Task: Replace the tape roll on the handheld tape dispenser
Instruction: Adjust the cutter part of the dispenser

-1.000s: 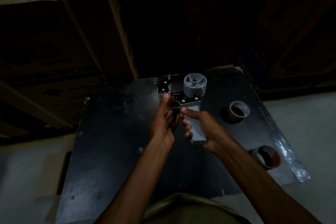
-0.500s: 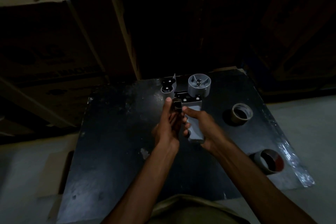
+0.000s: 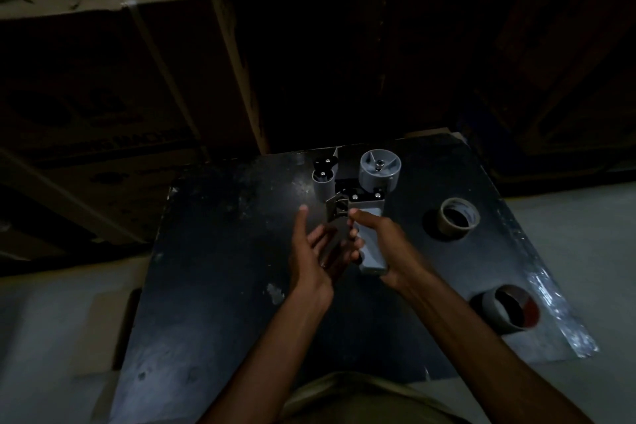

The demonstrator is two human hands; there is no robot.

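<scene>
A grey handheld tape dispenser [image 3: 364, 189] is held above the black table [image 3: 223, 251], its bare hub wheel [image 3: 379, 169] carrying no roll. My right hand [image 3: 382, 244] grips its grey handle. My left hand [image 3: 313, 251] sits just left of the handle, fingers spread and relaxed, thumb up, holding nothing; its fingertips lie under the dispenser's metal flap [image 3: 335, 217]. A brown tape roll [image 3: 457, 217] lies on the table to the right. A second roll [image 3: 509, 308] with a red-tinted inside lies nearer, by the right edge.
Large cardboard boxes [image 3: 103, 79] stand behind and to the left of the table. The scene is very dim. A crinkled shiny strip [image 3: 557, 317] runs along the table's right edge. Pale floor [image 3: 51, 320] shows on both sides.
My left hand has let go of the dispenser's front part and opened, drawing back toward me. The right hand keeps its grip on the handle.
</scene>
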